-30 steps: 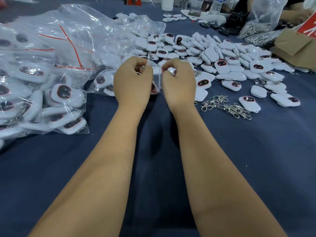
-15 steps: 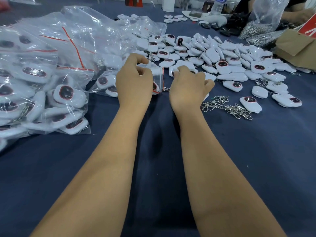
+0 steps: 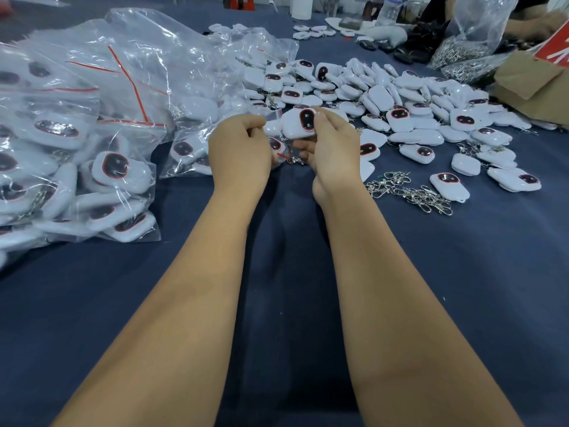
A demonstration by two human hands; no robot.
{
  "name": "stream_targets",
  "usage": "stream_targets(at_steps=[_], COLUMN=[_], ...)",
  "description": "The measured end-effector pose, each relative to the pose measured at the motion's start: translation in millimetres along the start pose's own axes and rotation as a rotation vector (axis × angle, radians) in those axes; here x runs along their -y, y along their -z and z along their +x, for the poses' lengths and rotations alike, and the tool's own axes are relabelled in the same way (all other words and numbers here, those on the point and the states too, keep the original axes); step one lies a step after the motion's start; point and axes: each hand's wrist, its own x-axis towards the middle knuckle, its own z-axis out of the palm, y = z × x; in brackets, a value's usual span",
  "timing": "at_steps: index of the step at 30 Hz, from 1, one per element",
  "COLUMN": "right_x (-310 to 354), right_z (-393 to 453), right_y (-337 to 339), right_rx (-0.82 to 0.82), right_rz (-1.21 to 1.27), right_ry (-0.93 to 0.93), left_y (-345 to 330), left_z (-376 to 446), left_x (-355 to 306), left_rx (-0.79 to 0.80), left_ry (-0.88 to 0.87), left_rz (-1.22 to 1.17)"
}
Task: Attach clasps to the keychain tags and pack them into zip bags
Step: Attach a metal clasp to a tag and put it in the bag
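My right hand [image 3: 331, 149] pinches a white keychain tag [image 3: 297, 124] with a dark red-rimmed oval, lifted just above the table. A metal clasp [image 3: 294, 160] dangles under that tag. My left hand [image 3: 241, 149] grips the mouth of a small clear zip bag [image 3: 191, 155] that lies to its left with tags inside. The tag sits right at the bag's red-striped opening, between both hands. A pile of loose white tags [image 3: 400, 112] covers the table beyond my hands. Loose metal clasps [image 3: 409, 191] lie to the right of my right wrist.
Filled zip bags [image 3: 70, 143] are heaped at the left on the dark blue cloth [image 3: 462, 288]. At the far right stand a clear sack of metal clasps [image 3: 468, 47] and a brown cardboard box [image 3: 529, 84]. Another person's arm shows at the top right corner.
My right hand reached into the pile, picked up a tag with a clasp and brought it back to the bag's mouth. My left hand kept hold of the bag.
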Motion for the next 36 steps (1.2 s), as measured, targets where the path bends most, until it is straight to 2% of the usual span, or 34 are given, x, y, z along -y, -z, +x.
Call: stream_targets(at_steps=[9, 13, 25, 36], right_x=[-2.2, -0.2, -2.6, -0.2], right_z=[-5.0, -4.8, -6.5, -8.7], right_y=[-0.8, -2.5, 1.0, 0.9], right_rx=[0.151, 0.217, 0.295, 0.289], right_rz=[-0.154, -0.099, -0.064, -0.107], right_ry=[0.045, -0.019, 0.027, 0.060], left_y=[-0.2, -0.9, -1.8, -3.6], left_z=[-5.9, -3.5, -2.2, -1.3], left_x=[-5.8, -2.8, -0.3, 0.1], left_rx=[0.160, 0.160, 0.192, 0.165], left_ry=[0.042, 0.035, 0.040, 0.065], left_rz=[-0.138, -0.137, -0.167, -0.161])
